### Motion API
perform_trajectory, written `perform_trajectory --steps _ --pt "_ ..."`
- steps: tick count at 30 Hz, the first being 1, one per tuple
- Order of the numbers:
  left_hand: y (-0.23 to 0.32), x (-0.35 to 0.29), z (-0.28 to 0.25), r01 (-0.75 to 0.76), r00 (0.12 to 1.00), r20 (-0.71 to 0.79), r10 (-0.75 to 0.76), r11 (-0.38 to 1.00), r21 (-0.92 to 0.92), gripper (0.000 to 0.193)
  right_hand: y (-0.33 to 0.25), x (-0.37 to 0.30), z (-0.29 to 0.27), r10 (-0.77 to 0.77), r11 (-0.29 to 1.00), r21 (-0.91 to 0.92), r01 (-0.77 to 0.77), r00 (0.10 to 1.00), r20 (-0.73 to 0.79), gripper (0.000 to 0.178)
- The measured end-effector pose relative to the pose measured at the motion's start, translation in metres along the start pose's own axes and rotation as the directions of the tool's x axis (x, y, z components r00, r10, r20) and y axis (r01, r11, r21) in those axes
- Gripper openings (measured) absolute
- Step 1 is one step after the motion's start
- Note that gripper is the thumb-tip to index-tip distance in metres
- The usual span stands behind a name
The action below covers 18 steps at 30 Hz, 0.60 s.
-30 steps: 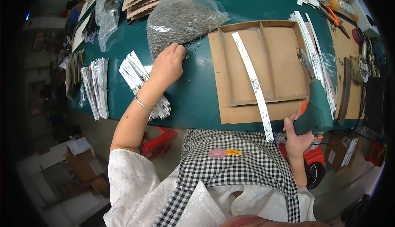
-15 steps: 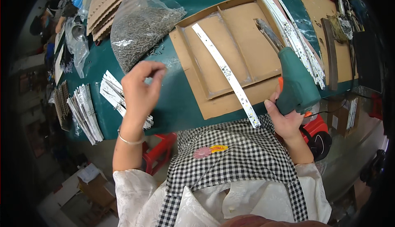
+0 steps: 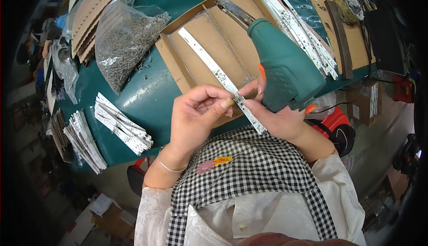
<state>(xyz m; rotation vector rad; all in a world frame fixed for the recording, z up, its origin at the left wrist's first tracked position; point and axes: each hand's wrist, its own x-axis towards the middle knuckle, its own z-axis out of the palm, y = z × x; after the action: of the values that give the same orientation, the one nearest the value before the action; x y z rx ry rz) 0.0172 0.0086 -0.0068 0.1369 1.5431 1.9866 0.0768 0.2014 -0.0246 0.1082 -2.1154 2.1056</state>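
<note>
A long white LED strip board (image 3: 209, 63) lies slantwise over a shallow cardboard tray (image 3: 196, 12), its near end reaching past the tray toward my apron. My left hand (image 3: 194, 116) is closed in a pinch right beside the strip; whatever its fingertips hold is too small to name. In my right hand (image 3: 278, 121) is a green pistol-shaped soldering gun (image 3: 290, 63) with orange trigger parts, its metal tip pointing away over the tray. The thumb and a finger of that hand also touch the strip, close to my left fingertips.
A clear bag of small metal screws (image 3: 127, 41) stands at left, some spilled beside it. Strip bundles lie at left (image 3: 122, 125), farther left (image 3: 84, 141) and right (image 3: 298, 34). Brown notched sheets (image 3: 91, 16) are stacked far left. A dark bar (image 3: 339, 41) lies at right.
My left hand has come right from near the screw bag to the strip. My right hand and the soldering gun have moved left, its fingers now on the strip. The whole view has shifted.
</note>
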Motion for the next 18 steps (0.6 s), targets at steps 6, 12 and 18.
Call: perform_trajectory --steps 6,12,18 --pt "-0.008 0.001 0.004 -0.048 0.999 0.015 0.048 0.998 0.048 0.013 0.016 -0.003 0.01 0.0 0.998 0.068 0.004 0.998 -0.063 0.04" --pt "-0.016 0.001 0.004 -0.215 0.969 -0.037 0.245 0.904 0.37 0.012 0.016 -0.003 0.011 0.068 0.994 -0.082 -0.071 0.997 -0.047 0.038" --pt "-0.011 0.004 0.0 -0.397 0.883 0.088 0.462 0.633 0.665 0.012 0.017 -0.001 0.008 0.102 0.972 -0.211 -0.1 0.995 0.001 0.03"
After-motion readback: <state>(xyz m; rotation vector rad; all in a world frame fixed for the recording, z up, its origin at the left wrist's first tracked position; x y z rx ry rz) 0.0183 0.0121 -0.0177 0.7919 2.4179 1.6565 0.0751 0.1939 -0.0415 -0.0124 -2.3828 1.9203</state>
